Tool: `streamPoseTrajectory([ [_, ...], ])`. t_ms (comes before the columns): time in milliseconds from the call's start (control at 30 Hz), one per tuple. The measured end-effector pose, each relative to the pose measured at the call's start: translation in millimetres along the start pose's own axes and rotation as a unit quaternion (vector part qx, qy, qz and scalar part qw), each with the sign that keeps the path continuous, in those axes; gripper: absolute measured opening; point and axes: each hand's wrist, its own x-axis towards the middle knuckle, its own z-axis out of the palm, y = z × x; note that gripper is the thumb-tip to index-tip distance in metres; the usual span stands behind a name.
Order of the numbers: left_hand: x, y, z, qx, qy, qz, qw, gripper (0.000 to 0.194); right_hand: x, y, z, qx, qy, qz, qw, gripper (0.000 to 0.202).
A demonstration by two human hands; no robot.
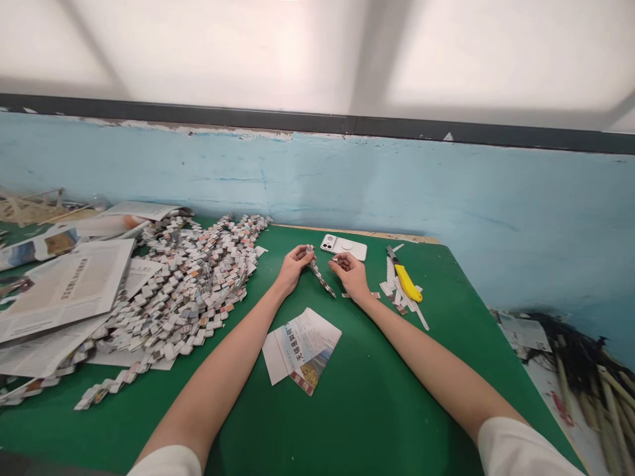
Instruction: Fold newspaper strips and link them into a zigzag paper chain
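Observation:
My left hand (294, 269) pinches the upper end of a short folded-paper chain (321, 277), which slants down to the right above the green table. Just right of it is my right hand (351, 272), its thumb and fingertips pressed together; a small pale bit shows at the tips, too small to name. A white phone (351, 248) lies face down behind the hands. Nearer to me rest several cut newspaper sheets (302, 347). Beyond my right wrist, a yellow-handled utility knife (407, 281) lies on paper strips (397, 297).
A big heap of folded-paper chain (198, 284) covers the table's left part, beside newspapers (69, 284). The green table (377, 416) meets a light blue wall (327, 178) at the back. Sticks and dark scraps (590, 377) lie below its right edge.

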Motion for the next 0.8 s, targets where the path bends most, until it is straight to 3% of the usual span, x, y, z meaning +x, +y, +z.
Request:
streamPoseTrajectory([
  [467,-0.7,0.4,1.5,0.066,-0.040,-0.026,0.997,0.066,0.8,3.3,1.2,0.003,-0.003,0.006,1.000,0.034],
  [800,1.5,-5.9,0.7,0.122,-0.048,-0.022,0.991,0.060,-5.8,-4.7,1.7,-0.070,-0.045,-0.019,0.996,0.032],
])
